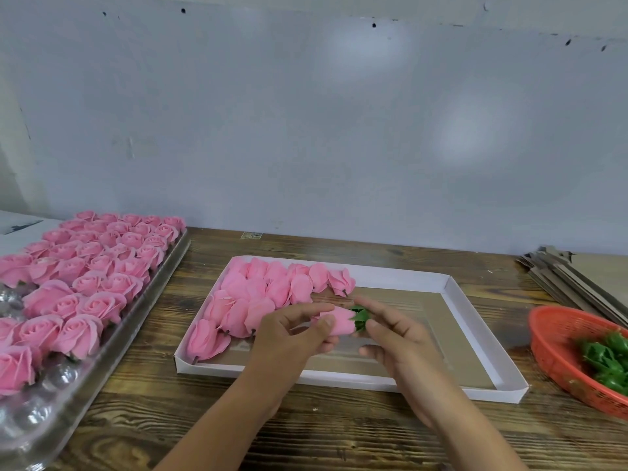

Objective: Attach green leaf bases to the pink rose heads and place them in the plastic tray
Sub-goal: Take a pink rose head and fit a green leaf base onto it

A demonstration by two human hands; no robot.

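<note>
The left hand (292, 329) is gripping a pink rose head (334, 321); the right hand (390, 329) is pinching a green leaf base (360, 317) onto it; the plastic tray (176, 263) is holding many roses, with empty cups still waiting.

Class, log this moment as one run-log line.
step: fitting leaf base | left hand: holds pink rose head | right hand: pinches green leaf base | over: white tray
</note>
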